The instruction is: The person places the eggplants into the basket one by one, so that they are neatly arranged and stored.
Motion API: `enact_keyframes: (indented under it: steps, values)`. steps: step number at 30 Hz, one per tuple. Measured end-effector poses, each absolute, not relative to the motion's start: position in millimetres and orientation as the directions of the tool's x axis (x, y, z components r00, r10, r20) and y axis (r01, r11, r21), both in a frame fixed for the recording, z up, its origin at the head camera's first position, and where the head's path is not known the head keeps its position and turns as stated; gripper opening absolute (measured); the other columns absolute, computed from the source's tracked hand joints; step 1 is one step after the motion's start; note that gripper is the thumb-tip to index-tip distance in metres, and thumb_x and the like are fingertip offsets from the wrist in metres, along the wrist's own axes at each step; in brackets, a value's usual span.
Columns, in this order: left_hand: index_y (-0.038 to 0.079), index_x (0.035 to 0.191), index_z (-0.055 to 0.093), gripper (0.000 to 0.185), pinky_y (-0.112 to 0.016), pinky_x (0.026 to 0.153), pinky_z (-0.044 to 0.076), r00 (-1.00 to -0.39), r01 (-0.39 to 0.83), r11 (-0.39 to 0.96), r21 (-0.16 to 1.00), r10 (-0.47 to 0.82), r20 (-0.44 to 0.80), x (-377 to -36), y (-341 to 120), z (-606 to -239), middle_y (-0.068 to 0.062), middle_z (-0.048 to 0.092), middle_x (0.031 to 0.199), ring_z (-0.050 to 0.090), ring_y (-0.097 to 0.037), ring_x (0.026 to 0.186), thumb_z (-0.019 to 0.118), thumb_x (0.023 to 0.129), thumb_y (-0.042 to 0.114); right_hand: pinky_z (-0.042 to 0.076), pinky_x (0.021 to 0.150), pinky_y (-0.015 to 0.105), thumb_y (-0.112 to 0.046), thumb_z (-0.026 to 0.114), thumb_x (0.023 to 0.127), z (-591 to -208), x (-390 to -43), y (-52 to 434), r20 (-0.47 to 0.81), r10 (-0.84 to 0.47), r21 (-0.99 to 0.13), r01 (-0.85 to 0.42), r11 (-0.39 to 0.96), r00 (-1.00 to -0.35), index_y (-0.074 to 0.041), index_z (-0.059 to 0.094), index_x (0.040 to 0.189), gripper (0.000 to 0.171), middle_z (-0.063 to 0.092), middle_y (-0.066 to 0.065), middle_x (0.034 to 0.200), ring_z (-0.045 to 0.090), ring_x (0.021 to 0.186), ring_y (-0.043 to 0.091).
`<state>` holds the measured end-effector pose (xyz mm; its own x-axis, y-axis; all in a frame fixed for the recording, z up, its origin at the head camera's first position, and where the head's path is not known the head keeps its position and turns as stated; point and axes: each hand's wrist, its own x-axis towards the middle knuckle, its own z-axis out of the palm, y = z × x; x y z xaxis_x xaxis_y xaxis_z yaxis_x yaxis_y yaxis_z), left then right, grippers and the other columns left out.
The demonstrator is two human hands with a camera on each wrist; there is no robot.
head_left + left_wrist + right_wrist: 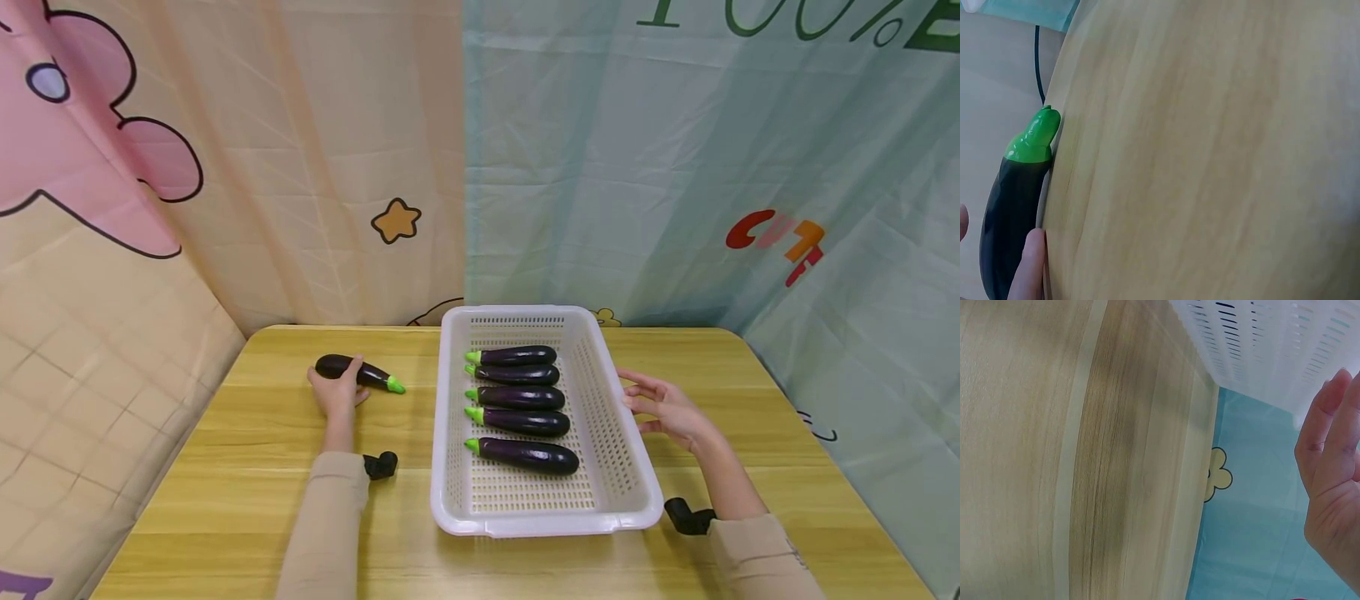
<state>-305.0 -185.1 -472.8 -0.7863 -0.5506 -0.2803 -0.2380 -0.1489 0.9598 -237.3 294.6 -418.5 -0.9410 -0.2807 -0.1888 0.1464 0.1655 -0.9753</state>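
On the left of the table, my left hand holds a dark purple eggplant between thumb and fingers. Its bright green stem end points to the right in the head view and upward in the left wrist view. Several more eggplants lie in a column inside a white perforated plastic basket, green ends to the left. My right hand is at the basket's right wall, fingers loosely extended with the fingertips right at the rim. The right wrist view shows these fingers beside the slotted wall.
The light wood table reaches back to printed curtains that hang behind and on both sides. Black wrist mounts sit on both forearms. The basket's far end stands near the table's back edge.
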Motion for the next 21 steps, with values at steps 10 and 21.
enact_keyframes:
  steps: [10,21]
  values:
    - [0.016,0.148,0.0,0.096,-0.022,0.047,0.051,-0.782,-0.247,-0.078,0.966,-0.573,-0.246,-308.5,-185.5,-475.2,-0.027,0.022,0.143,0.054,-0.007,0.043,0.068,0.081,0.029,0.053,0.062,0.027,-0.013,0.058,0.09,-421.0,-237.8,295.7,-0.184,-0.283,-0.978,0.146,0.151,-0.941,-0.003,0.033,0.14,0.057,0.056,-0.005,0.096,0.06,0.083,0.009]
    - [0.015,0.148,0.002,0.096,-0.022,0.048,0.051,-0.769,-0.245,-0.057,0.968,-0.596,-0.23,-309.8,-184.7,-476.9,-0.026,0.022,0.143,0.052,-0.007,0.047,0.07,0.08,0.024,0.053,0.061,0.025,-0.012,0.059,0.09,-420.0,-237.1,295.1,-0.18,-0.277,-0.979,0.144,0.142,-0.944,-0.004,0.036,0.139,0.055,0.057,-0.005,0.095,0.06,0.082,0.009]
